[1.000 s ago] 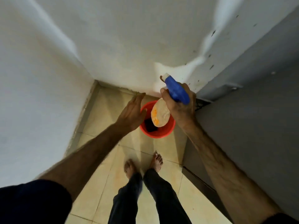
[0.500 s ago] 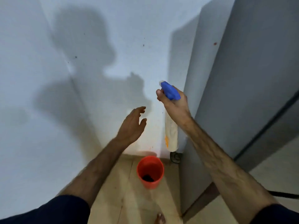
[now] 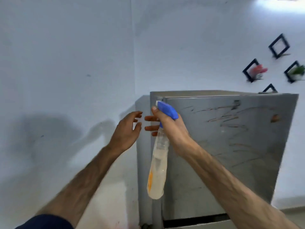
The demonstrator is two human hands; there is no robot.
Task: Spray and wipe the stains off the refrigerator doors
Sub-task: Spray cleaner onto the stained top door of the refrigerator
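Nearest to me, my right hand (image 3: 171, 129) grips the neck of the bottle (image 3: 157, 164) under its blue head; the long body hangs almost straight down. The nozzle points left and away, not at the door (image 3: 222, 146), which lies to the right of my fingers. My left hand (image 3: 127, 131) hovers just beside the bottle, fingers loosely spread, holding nothing. Behind the hands the upper door shows brown streaks (image 3: 226, 119) across its face. I judge the nozzle must first turn right, toward these stains, before I squeeze. On the far wall are small black frames (image 3: 279, 47).
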